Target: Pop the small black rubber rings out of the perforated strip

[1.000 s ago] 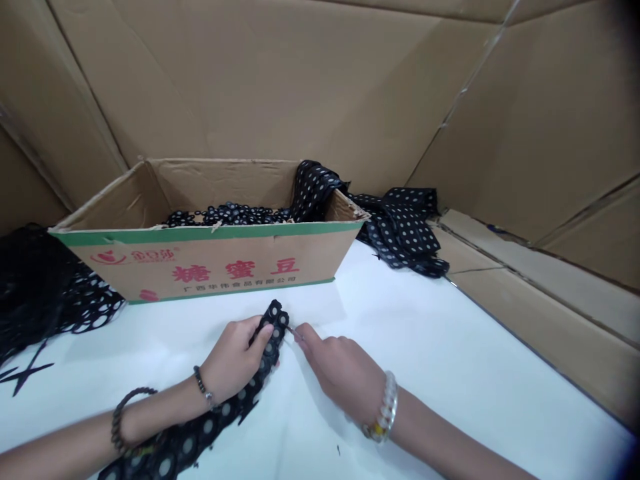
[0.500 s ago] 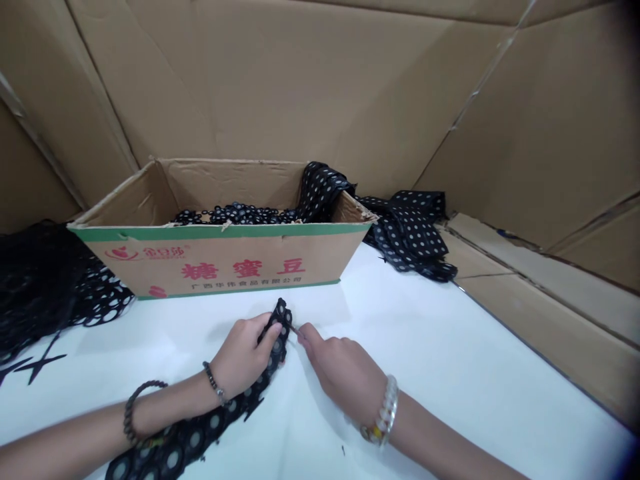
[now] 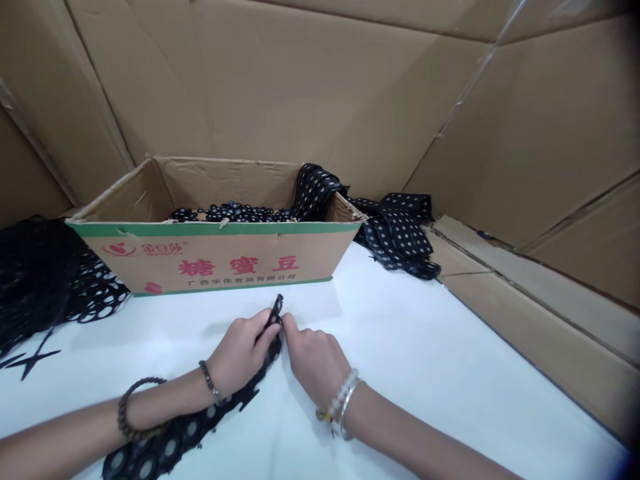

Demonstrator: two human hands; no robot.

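Observation:
My left hand pinches the upper end of a black fabric strip with pale round dots. The strip's tip sticks up past my thumb, and its lower part runs under my left forearm to the bottom of the view. My right hand is closed in a fist, with the thumb and index finger right against the strip. The thin pointed tool it grips is almost wholly hidden by the fingers.
An open cardboard box stands behind my hands with small dark rings inside. Dotted black fabric hangs over its right side onto the white table. Black netted scraps lie at left. Cardboard walls rise behind.
My right hand has moved left to meet the strip, and the thin tool seen between them has gone out of sight. The strip's end has turned edge-on. The view has shifted slightly.

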